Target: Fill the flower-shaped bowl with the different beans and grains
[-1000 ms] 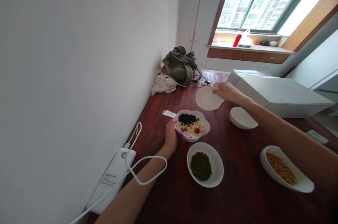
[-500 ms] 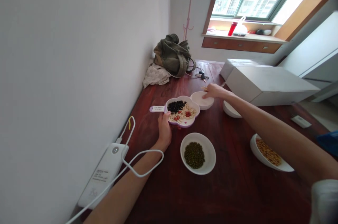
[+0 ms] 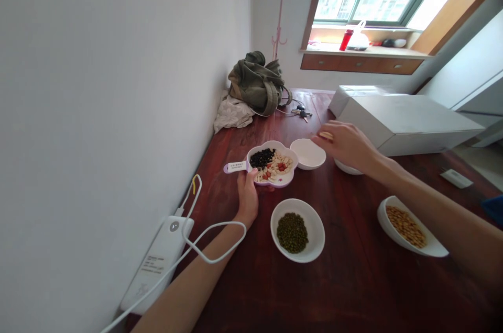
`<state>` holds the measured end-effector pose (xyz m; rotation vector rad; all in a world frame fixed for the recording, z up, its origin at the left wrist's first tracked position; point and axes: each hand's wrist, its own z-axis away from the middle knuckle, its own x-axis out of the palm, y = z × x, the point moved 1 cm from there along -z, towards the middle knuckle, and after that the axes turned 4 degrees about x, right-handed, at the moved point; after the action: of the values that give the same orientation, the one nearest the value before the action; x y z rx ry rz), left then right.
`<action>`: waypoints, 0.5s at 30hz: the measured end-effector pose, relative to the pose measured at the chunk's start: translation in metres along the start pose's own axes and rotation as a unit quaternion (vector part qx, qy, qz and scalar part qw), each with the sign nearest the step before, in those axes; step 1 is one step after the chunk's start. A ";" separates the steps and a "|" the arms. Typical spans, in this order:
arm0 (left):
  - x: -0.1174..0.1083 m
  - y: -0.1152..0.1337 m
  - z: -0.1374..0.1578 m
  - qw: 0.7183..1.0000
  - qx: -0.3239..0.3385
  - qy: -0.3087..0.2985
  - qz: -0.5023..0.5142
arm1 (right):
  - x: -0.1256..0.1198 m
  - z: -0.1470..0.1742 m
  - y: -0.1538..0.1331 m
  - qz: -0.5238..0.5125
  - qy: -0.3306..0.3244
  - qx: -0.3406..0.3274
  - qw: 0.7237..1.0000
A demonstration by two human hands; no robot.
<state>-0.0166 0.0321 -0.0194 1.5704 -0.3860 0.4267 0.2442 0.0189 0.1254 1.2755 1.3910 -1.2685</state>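
My left hand [image 3: 248, 198] grips a white, purple-edged, flower-shaped dish [image 3: 281, 180] by its near side, thumb on the rim. Its labelled handle [image 3: 236, 166] points left. Black beans [image 3: 262, 157], pale seeds [image 3: 283, 158] and a few red pieces lie inside it. My right hand [image 3: 346, 144], slightly blurred, is closed around a small tan object [image 3: 326, 135], whose kind I cannot make out. Below and left of that hand, a white bowl [image 3: 308, 155] stands beside the dish, with no contents visible. Nearer to me sits a white bowl [image 3: 317, 233] of green mung beans [image 3: 292, 232].
Under my right forearm are a bowl [image 3: 387, 223] of yellow beans and another, partly hidden white bowl [image 3: 348, 167]. White boxes [image 3: 426, 118] stand behind. A green bag [image 3: 255, 84] and keys [image 3: 302, 113] lie at the back. A white cable [image 3: 220, 225] loops over my left forearm.
My right hand has moved from over the white bowl to its right side, lifting away with the tan object. My left hand still holds the dish; the view has shifted slightly.
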 end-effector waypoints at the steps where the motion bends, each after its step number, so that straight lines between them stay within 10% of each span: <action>1: 0.000 0.000 0.000 1.000 0.001 -0.001 0.001 | 0.001 0.022 -0.005 -0.014 -0.011 -0.023 1.000; 7: 0.001 0.000 0.001 1.000 0.007 -0.013 -0.001 | 0.003 0.099 -0.031 -0.090 -0.021 -0.168 0.981; 10: 0.000 -0.002 0.001 1.000 0.008 -0.017 -0.005 | -0.014 0.076 -0.052 -0.098 -0.014 -0.223 0.970; 15: -0.002 -0.003 0.000 1.000 0.007 -0.027 -0.004 | -0.020 0.013 -0.102 0.050 -0.223 -0.257 0.939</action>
<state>-0.0168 0.0321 -0.0231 1.5988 -0.4185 0.3825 0.1454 0.0068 0.1572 0.6397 1.1970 -0.9561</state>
